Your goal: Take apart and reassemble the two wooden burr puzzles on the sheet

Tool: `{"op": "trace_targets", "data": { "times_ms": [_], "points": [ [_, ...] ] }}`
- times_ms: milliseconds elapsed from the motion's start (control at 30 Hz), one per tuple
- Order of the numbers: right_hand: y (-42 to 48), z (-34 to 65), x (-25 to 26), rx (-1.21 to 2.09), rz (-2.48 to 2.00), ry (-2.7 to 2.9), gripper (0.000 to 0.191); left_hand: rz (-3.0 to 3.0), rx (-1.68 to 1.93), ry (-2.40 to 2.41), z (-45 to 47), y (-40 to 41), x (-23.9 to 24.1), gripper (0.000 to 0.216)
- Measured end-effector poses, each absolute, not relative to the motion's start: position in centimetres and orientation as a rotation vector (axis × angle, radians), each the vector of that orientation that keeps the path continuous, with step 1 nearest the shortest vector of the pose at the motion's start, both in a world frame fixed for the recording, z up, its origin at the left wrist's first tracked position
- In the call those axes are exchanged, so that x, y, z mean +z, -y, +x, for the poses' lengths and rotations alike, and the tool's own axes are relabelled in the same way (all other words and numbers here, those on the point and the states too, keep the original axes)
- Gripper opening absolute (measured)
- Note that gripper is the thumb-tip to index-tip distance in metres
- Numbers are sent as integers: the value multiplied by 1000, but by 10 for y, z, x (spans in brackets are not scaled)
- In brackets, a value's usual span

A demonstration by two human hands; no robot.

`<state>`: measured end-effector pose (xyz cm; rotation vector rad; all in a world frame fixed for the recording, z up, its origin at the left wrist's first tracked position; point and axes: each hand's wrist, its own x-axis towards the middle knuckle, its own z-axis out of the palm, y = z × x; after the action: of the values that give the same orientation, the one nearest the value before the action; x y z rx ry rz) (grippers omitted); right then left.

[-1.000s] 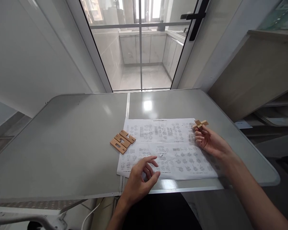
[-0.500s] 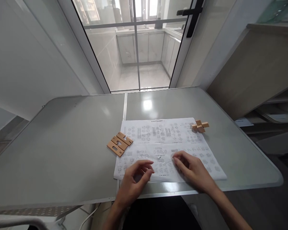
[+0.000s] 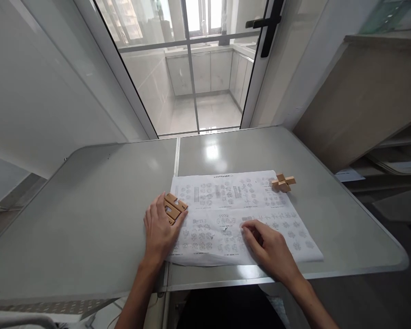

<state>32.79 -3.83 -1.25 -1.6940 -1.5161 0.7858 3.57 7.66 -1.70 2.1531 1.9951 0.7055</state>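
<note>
My left hand (image 3: 159, 230) lies over the flat wooden puzzle pieces (image 3: 173, 213), its fingers along their left side and its thumb at their lower right. Part of the pieces is hidden under this hand; cut-out slots and dark number marks show on the rest. On the printed instruction sheet (image 3: 208, 212) rests my right hand (image 3: 269, 244), loosely curled, thumb and forefinger tips close together. I see nothing held in it. An interlocked wooden cross-shaped puzzle (image 3: 283, 183) sits at the sheet's upper right edge, apart from both hands.
The grey-green table (image 3: 99, 205) has a metal edge and a seam strip left of centre. Beyond it stands a glass door (image 3: 195, 87) with a black handle (image 3: 269, 27). A wooden shelf unit (image 3: 363, 100) is on the right.
My left hand has moved left and up from the sheet onto the flat wooden pieces. My right hand stays in nearly the same place. The view has shifted slightly.
</note>
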Motion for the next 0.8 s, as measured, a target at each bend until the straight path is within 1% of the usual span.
{"op": "trace_targets", "data": {
  "times_ms": [100,200,500,600,700,800],
  "points": [
    [38,329,-12,799,-1686,1506,27,2210,751,-1950,35,-84,-21,73],
    [39,329,-12,814,-1690,1506,28,2313,748,-1886,33,-89,-21,69],
    [37,329,-12,819,-1661,1496,31,2321,761,-1788,23,-93,-21,76],
    [37,329,-12,830,-1665,1486,31,2402,764,-1739,27,-89,-18,75],
    [37,328,-12,812,-1661,1480,32,2500,747,-1620,36,-84,-16,77],
    [37,328,-12,799,-1664,1489,31,2547,683,-1434,49,-78,-17,84]
  ]
}}
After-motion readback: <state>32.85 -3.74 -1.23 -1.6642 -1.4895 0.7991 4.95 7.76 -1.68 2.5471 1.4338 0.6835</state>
